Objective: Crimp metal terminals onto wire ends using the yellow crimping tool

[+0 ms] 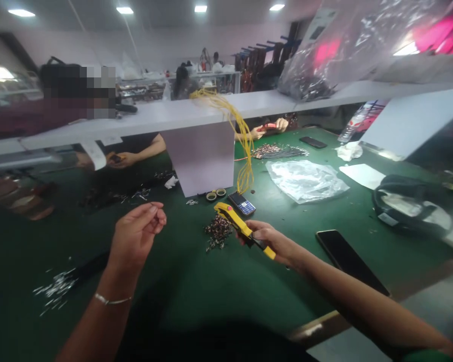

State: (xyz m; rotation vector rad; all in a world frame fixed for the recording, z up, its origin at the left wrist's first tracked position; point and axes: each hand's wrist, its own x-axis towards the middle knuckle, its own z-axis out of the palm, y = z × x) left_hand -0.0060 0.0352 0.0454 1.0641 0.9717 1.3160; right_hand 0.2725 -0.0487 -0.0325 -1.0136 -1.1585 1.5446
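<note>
My right hand [266, 239] is wrapped round yellow-and-black crimping pliers [236, 219], whose head points up and left. Beneath that head lies a pile of small metal terminals [218, 231] on the green table. My left hand [138, 229] is raised over the table, thumb and fingers pinched together; anything between the fingertips is too small to make out. To its lower left rests a bundle of dark wires with silvery ends [56, 289]. A keypad phone [242, 203] lies just behind the pliers, next to two rolls of tape [216, 194].
Yellow wires [245, 146] hang from a white shelf [143, 120] across the table. To the right are a clear plastic bag [305, 180], a large black phone [351, 261] and a black strapped item [411, 206]. Co-workers' hands [126, 159] hold tools beyond the shelf.
</note>
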